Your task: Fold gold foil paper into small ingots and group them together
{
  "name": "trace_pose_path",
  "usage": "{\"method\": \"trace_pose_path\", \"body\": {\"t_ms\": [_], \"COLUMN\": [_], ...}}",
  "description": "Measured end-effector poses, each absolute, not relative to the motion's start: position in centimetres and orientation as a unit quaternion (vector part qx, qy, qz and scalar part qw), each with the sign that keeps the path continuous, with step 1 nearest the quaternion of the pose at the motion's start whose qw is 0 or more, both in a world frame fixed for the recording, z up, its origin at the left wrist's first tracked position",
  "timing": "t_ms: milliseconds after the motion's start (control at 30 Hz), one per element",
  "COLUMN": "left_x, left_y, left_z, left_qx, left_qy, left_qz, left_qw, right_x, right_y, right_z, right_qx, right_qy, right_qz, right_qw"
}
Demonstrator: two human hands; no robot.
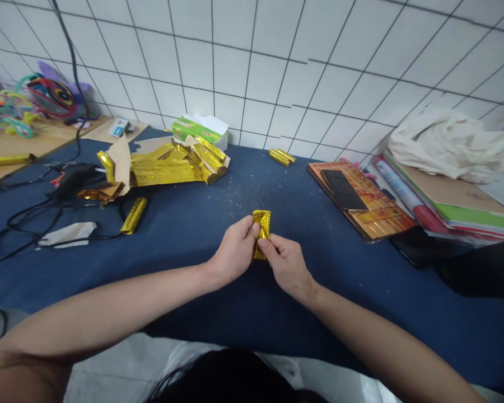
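A white tiled wall (pixel 273 73) stood behind a blue-covered table (pixel 185 229), which bore at left a heap of gold foil (pixel 163 169), at right an orange-and-gold booklet (pixel 386 215) with a dark phone (pixel 343 190) lying on it, and beyond the heap a green box (pixel 197 130). The left hand (pixel 234 246) and right hand (pixel 290 266) were both closed, thumbs and fingers pinching a folded gold piece (pixel 264 217) between them over the table's near middle, left hand higher, right hand lower. Short gold rolls (pixel 282 157) lay side by side near the wall.
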State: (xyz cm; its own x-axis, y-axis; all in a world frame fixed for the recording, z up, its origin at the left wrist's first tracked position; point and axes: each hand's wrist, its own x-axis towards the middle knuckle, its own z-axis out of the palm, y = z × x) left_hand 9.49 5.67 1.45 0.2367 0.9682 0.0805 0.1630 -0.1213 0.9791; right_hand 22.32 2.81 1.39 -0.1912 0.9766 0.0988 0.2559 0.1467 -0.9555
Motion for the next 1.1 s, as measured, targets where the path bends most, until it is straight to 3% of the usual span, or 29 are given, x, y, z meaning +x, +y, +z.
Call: {"method": "trace_pose_path", "body": {"t_ms": [167, 467, 633, 833, 1100], "left_x": [9.3, 9.2, 9.1, 9.2, 9.1], "left_y": [5.6, 5.5, 5.6, 5.4, 5.3], "left_z": [2.1, 2.0, 2.1, 2.1, 2.5], "left_qx": [0.64, 0.682, 0.684, 0.709, 0.722], "left_qy": [0.466, 0.449, 0.446, 0.431, 0.421], "left_qz": [0.422, 0.405, 0.396, 0.35, 0.333], "left_qw": [0.442, 0.411, 0.419, 0.434, 0.436], "right_x": [22.0, 22.3, 22.8, 23.1, 23.7], "right_y": [1.9, 1.8, 2.1, 2.7, 3.1], "right_z": [1.9, 2.0, 2.3, 1.5, 1.1], "right_qx": [-0.457, -0.463, -0.447, -0.473, -0.485], "right_qy": [-0.67, -0.636, -0.679, -0.627, -0.607], "right_qz": [0.476, 0.533, 0.504, 0.492, 0.489], "right_qw": [0.339, 0.313, 0.292, 0.375, 0.397]}}
